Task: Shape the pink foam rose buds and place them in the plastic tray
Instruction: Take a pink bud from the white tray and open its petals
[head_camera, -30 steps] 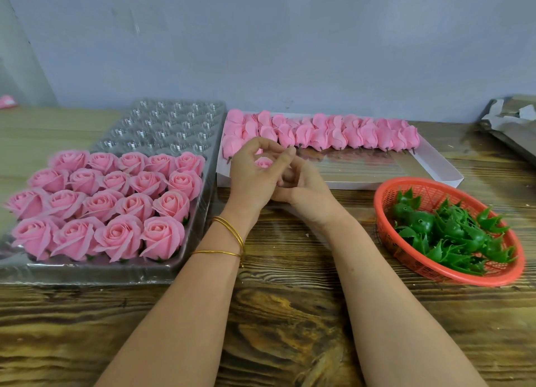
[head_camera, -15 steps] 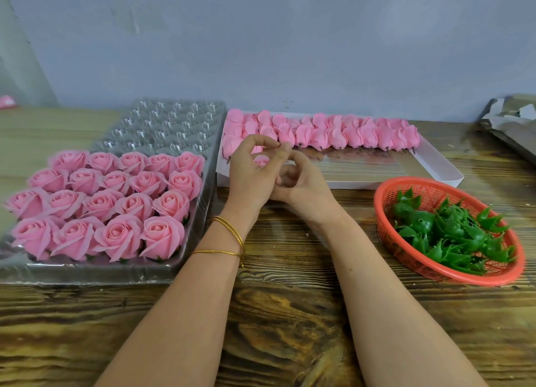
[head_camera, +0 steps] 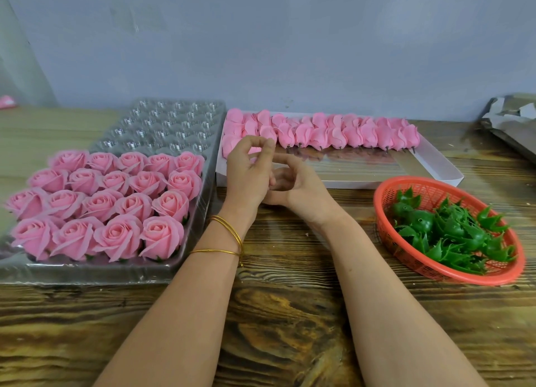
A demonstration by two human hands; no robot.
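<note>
Grey-blue wall stands behind a wooden worktop, and your hands meet in the middle of it, just before the white box. Your left hand is raised, with thumb and forefinger curled until the tips almost meet. Your right hand lies lower, touching the left one, its fingers curled inward.

A pink patch shows through the ring of the left fingers. I cannot tell if it is a bud that you pinch or one lying in the box behind. I also cannot tell what the right hand encloses.

The unshaped rose buds lie in a row along the far side of the box, stems toward you. The plastic tray is at your left. Finished roses fill its near half, and the empty cells begin right behind the farthest row.

The step in hand seems to be the opening of one bud. To do it well, hold the bud low at its base with the right hand, not on the petals, because foam probably takes dents easily. With the left fingertips, curl the outer petals outward one by one, turning the bud a little each time. Compare it with the roses in the tray before you place it.

Mind the red basket of green calyx pieces near your right forearm.
</note>
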